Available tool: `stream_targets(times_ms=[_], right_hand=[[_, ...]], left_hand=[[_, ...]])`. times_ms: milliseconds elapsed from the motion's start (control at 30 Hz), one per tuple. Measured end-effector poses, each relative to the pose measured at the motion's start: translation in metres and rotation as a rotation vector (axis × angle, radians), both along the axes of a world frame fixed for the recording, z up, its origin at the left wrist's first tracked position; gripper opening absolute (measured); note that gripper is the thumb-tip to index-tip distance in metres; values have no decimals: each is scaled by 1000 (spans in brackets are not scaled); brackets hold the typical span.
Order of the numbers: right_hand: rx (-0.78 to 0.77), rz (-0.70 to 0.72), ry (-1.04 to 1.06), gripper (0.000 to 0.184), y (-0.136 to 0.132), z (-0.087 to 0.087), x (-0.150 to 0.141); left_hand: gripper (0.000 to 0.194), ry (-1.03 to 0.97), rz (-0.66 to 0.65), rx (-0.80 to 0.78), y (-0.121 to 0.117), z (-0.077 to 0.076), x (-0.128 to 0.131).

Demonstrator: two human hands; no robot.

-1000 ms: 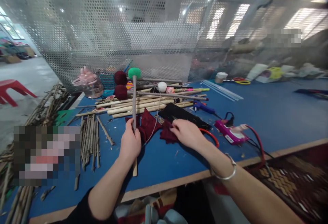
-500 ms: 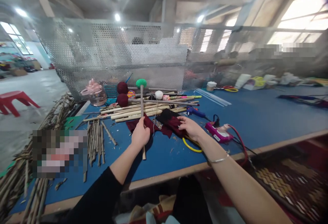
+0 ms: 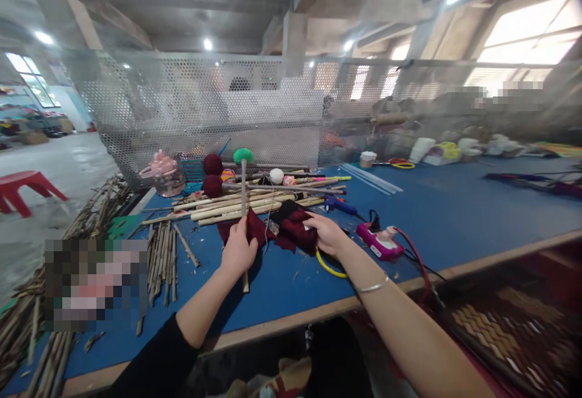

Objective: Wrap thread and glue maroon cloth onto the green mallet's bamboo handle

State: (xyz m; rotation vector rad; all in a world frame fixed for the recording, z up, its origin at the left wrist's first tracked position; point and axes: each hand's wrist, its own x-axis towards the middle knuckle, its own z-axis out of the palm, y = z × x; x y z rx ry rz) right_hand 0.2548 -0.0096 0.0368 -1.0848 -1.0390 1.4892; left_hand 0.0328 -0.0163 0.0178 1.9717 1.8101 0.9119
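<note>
In my left hand is a slim wooden stick, gripped partway down. A bright green round head tops it, and its lower end shows below my fist. To the right, my right hand has its fingers closed on the edge of a dark red cloth, bunched over black material. A small pale spot shows at my fingertips, too small to name. Another dark red cloth piece lies behind the stick. Below my right hand, a yellow curved handle sticks out from under the cloth.
Pale sticks and balls, including a dark red ball and white ball, lie behind my hands. Twigs lie left. At right are a blue glue gun and a magenta power strip with cables. A perforated screen stands behind.
My right hand has drawn the dark red cloth over the black material, and the yellow handle has come into sight. The left hand keeps its hold on the stick. My view has tilted up.
</note>
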Motion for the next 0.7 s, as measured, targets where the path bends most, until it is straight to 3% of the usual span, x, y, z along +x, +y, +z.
stream_targets(times_ms=[100, 200, 300, 400, 467, 567, 700], right_hand=[[-74, 22, 102, 26, 3, 3, -3], [-71, 99, 110, 22, 1, 9, -6], [2, 187, 74, 22, -6, 15, -9], [84, 187, 16, 24, -10, 17, -7], [107, 132, -60, 23, -10, 15, -3], [133, 35, -319, 24, -8, 10, 7], [254, -224, -1100, 32, -18, 5, 26]], left_hand=[[53, -14, 22, 183, -10, 7, 3], [52, -177, -59, 320, -22, 17, 17], [62, -354, -166, 172, -32, 22, 36], [36, -396, -260, -37, -34, 20, 46], [21, -421, -261, -91, -31, 16, 46], [17, -580, -178, -206, -24, 12, 42], [19, -842, -121, -529, -24, 17, 40]])
